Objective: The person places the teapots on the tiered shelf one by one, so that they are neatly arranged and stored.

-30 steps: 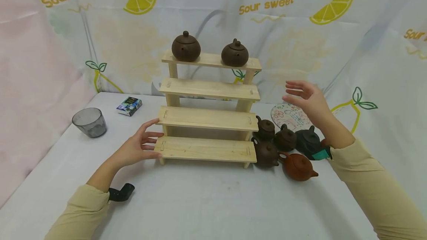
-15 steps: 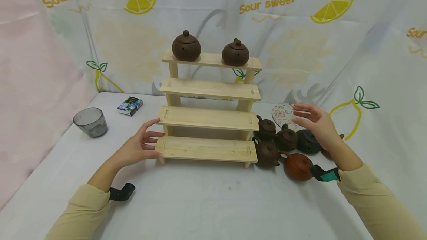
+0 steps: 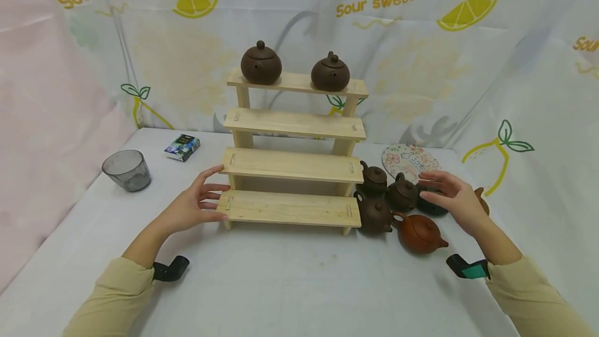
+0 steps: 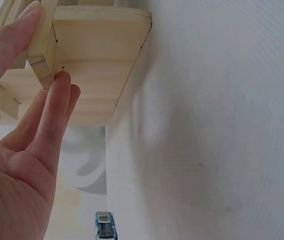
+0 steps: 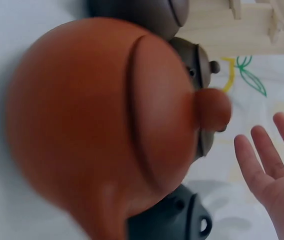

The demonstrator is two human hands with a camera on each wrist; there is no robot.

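A stepped wooden display shelf [image 3: 290,208] stands mid-table, two dark brown teapots on its top board, the left one [image 3: 261,66] and the right one [image 3: 330,75]. My left hand [image 3: 191,208] pinches the left end of the lowest board, thumb above and fingers under it, as the left wrist view shows. Fingers spread and holding nothing, my right hand [image 3: 456,203] hovers over the teapots right of the shelf and partly hides a black teapot [image 3: 432,206]. A reddish-brown teapot [image 3: 421,235] lies nearest it in front, large in the right wrist view.
Several dark teapots [image 3: 375,216] crowd against the shelf's right side. Behind them is a round patterned mat [image 3: 407,160]. Another brown teapot [image 3: 482,202] shows behind my right hand. At left stand a grey glass cup [image 3: 127,171] and a small box [image 3: 182,147].
My right hand has come down and slightly right, from beside the shelf's upper boards to over the teapots. My left hand stays at the lowest board.
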